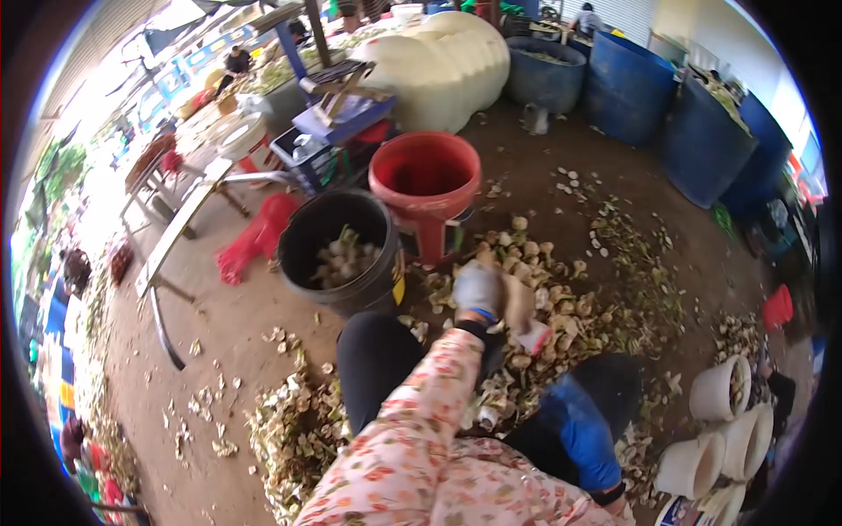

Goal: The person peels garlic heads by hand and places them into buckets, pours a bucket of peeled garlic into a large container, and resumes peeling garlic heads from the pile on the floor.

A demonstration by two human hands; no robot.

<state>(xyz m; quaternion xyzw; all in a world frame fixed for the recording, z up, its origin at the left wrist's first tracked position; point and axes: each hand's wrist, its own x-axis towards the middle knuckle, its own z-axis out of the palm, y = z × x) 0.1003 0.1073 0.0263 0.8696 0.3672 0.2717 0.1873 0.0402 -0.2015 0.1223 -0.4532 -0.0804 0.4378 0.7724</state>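
Note:
My left hand [479, 291], in a greyish glove below a floral sleeve, reaches over the heap of pale root vegetables [570, 307]. It looks closed, and what it grips is blurred. A tan shape [517, 302] and a white and pink thing [533, 337] are beside it. Low on the right is my right hand [583, 434] in a blue glove, near my dark-clothed knee; motion smears its fingers. A black bucket [294, 245] holding several pale bulbs stands left of my left hand, touching or close to a red bucket [424, 175] that looks empty.
Large blue tubs [627, 88] and a cream tank [438, 66] stand at the back. White buckets [693, 465] are at the lower right. On the left are a low bench [180, 232] and red netting [256, 238]. Peelings [294, 438] litter the floor. A distant person [237, 61] is at the upper left.

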